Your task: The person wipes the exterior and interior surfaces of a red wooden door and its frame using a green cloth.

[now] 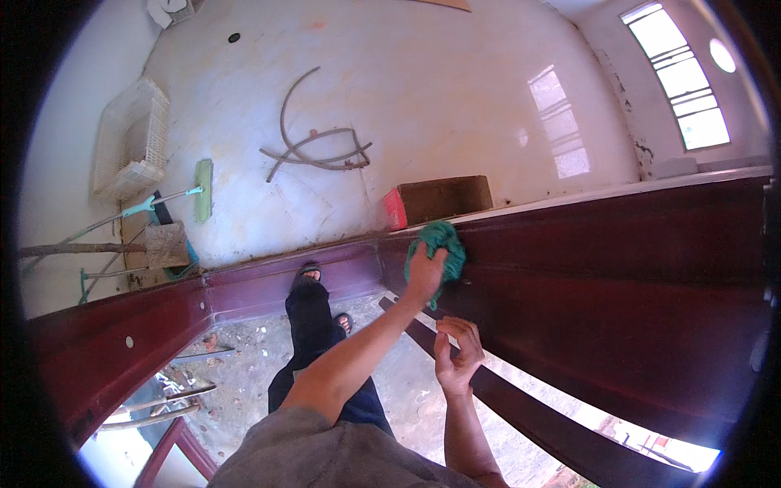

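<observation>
My left hand [427, 268] grips a bunched green cloth [451, 250], which is pressed against the dark red door-frame panel [579, 244] near its inner edge. Part of the cloth hangs below the fingers. Lower down, my right hand [459, 357] is held with curved fingers and the thumb apart, and nothing shows in it. Behind that hand runs a long dark red strip [537, 415], apart from the panel; whether the hand touches it I cannot tell.
One sandalled foot [311, 273] stands on the purple-red sill [262, 280], the other [345, 322] on concrete. Inside lie a curved hose [287, 116], a brown box [448, 198], a white plastic basket [131, 140], and a mop [204, 189] beside a shovel [166, 245].
</observation>
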Motion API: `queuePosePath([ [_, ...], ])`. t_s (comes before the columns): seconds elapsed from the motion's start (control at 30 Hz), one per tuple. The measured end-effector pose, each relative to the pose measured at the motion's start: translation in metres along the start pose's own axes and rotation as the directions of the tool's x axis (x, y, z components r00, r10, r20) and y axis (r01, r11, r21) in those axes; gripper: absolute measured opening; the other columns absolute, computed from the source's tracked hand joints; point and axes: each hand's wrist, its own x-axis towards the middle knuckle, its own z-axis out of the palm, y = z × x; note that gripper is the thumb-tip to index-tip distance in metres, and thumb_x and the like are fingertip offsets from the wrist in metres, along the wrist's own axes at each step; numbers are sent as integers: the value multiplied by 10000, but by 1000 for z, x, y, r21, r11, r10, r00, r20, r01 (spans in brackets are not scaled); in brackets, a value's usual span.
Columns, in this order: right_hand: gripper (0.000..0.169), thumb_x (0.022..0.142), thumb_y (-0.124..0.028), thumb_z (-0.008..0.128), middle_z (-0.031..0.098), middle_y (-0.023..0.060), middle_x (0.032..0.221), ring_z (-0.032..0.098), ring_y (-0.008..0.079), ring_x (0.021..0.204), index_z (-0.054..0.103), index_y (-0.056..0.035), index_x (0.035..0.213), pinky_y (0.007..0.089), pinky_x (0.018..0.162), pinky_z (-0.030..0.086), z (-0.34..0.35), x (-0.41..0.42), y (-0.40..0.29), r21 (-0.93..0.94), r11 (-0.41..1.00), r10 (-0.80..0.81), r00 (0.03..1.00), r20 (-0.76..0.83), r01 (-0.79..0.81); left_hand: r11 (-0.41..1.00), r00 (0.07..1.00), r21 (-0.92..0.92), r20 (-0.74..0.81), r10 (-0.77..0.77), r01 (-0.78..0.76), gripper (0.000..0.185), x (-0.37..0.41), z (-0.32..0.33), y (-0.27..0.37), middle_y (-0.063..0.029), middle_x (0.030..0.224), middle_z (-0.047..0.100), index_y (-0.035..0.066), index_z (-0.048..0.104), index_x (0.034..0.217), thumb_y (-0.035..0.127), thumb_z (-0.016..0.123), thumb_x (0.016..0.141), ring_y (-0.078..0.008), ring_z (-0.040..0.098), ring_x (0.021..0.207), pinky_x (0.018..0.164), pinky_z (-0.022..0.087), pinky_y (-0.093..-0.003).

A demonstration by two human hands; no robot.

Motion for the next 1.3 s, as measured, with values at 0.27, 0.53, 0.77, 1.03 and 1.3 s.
queuePosePath([
  [0.27, 150, 832, -71, 654, 660, 123, 876, 595, 146, 814, 631, 60, 901, 307, 739, 480, 36, -59, 55, 152, 923, 360, 933, -12, -354, 859, 863, -120, 30, 504, -498, 435, -73, 14, 64, -156, 1100, 560, 65, 575, 1181, 279, 633, 807, -362, 444, 1168, 1067, 264, -484],
  [0.53, 127, 836, -7, 656, 682, 111, 886, 645, 185, 788, 674, 22, 957, 318, 728, 509, 102, -103, 126, 307, 756, 587, 806, 75, -579, 937, 951, -187, 33, 306, -295, 383, 17, -6, -77, -146, 1093, 564, 36, 546, 1218, 116, 578, 844, -309, 544, 1077, 973, 410, -378],
  [0.77, 115, 851, -46, 625, 682, 105, 877, 619, 163, 815, 666, 32, 925, 309, 740, 492, 203, -160, 172, 355, 606, 715, 683, 150, -712, 968, 956, 51, -154, 249, -244, 346, 94, -34, -187, -248, 1079, 576, 7, 572, 1139, 193, 636, 853, -406, 550, 1065, 949, 419, -420],
  [1.03, 232, 872, -128, 574, 687, 151, 891, 650, 217, 863, 647, 56, 993, 337, 762, 496, 312, -224, 260, 305, 606, 716, 671, 194, -735, 913, 924, 260, -137, 357, -314, 400, 145, -56, -308, -239, 1209, 548, 56, 563, 1223, 219, 653, 869, -418, 492, 1141, 981, 390, -423],
  [1.3, 124, 879, -13, 531, 665, 56, 865, 609, 108, 807, 643, 24, 914, 262, 727, 496, 393, -220, 360, 505, 560, 703, 699, 129, -657, 983, 977, 167, -208, -41, 77, 449, 277, -91, -493, -284, 1242, 517, -42, 515, 1230, 283, 581, 927, -439, 489, 1170, 997, 376, -445],
])
